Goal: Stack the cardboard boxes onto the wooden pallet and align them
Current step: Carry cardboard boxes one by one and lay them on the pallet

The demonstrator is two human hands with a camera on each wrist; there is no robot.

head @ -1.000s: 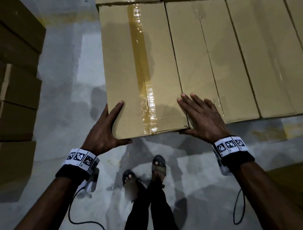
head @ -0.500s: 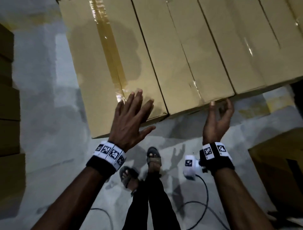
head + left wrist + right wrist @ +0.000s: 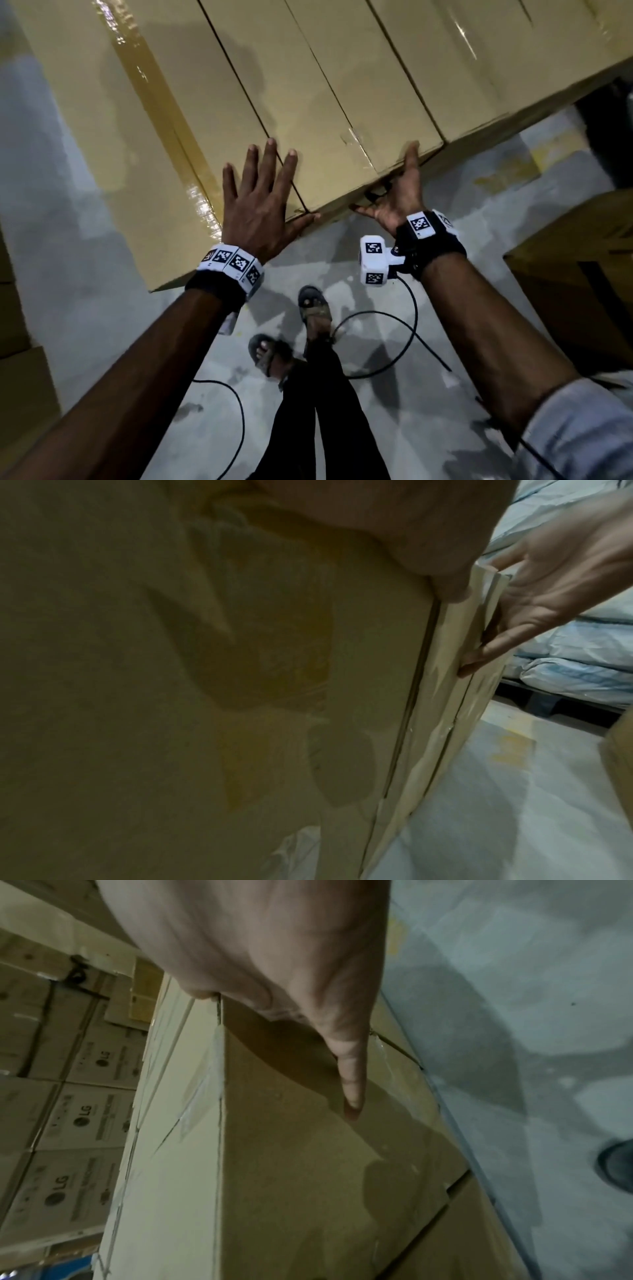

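Cardboard boxes (image 3: 308,85) fill the view from 10 to 2 o'clock, nearer than half a second ago. The left hand (image 3: 260,209), then lifted clear, now lies flat with a released grip across a seam. The right hand (image 3: 399,192) has risen to press straight fingers on the box's near face. The pallet is hidden. Grey floor (image 3: 68,240) lies free at 6 o'clock.

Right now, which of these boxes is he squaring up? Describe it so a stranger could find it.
Start at the row of cardboard boxes packed side by side above the concrete floor. Go to the second box from the left end. It alone has the left hand flat on top and the right hand against its front face.
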